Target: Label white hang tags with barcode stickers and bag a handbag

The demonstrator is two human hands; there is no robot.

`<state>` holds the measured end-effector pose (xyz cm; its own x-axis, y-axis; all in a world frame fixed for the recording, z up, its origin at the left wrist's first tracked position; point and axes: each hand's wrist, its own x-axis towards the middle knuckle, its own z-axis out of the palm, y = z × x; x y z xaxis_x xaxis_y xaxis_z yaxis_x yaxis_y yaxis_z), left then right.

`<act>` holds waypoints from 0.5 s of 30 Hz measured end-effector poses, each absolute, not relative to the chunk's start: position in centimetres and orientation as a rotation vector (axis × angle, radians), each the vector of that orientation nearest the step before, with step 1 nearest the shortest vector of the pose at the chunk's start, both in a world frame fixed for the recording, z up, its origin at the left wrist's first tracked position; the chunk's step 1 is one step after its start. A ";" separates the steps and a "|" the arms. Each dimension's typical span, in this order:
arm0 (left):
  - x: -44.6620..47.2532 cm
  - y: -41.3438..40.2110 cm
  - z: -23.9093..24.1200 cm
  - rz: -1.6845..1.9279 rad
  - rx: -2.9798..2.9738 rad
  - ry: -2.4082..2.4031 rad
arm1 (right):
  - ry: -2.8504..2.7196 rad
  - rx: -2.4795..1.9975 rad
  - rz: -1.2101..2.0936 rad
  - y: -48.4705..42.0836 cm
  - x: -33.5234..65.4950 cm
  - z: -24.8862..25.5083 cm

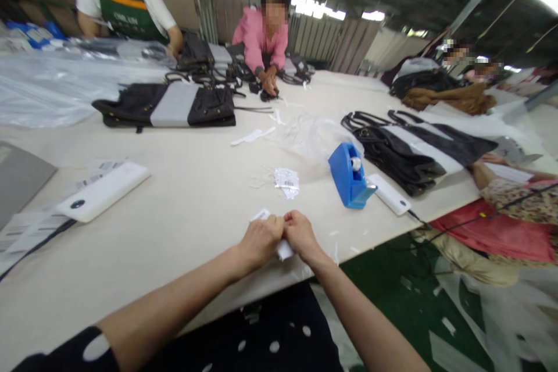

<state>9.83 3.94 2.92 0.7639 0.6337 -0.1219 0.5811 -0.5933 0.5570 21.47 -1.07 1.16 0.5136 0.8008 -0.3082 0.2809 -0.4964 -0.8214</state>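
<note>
My left hand and my right hand meet knuckle to knuckle over the near edge of the cream table. Both are closed on a small white paper piece; one corner of it shows beyond my left hand and another part shows below the hands. A small clear packet lies a little farther out on the table. A blue tape dispenser stands to the right of it.
A white power bank lies left, another beside the dispenser. Black-and-grey handbags lie at centre back and right. Clear plastic sheeting covers the far left. Other people work at the far side and the right edge.
</note>
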 end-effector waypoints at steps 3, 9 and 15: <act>9.8 3.9 2.5 0.074 2.461 0.974 | -0.944 -2.044 0.949 -0.5 21.5 1.5; 10.6 5.8 2.4 0.075 2.406 1.241 | -1.047 -2.040 0.955 1.5 21.7 0.9; 11.3 5.6 3.5 0.089 2.239 1.245 | -1.150 -1.959 0.893 0.9 21.7 1.2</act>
<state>11.31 5.58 3.55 0.5641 0.7987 -0.2095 0.7606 -0.4038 0.5083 21.69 0.95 1.16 0.3721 0.9032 -0.2140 0.4315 -0.3725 -0.8216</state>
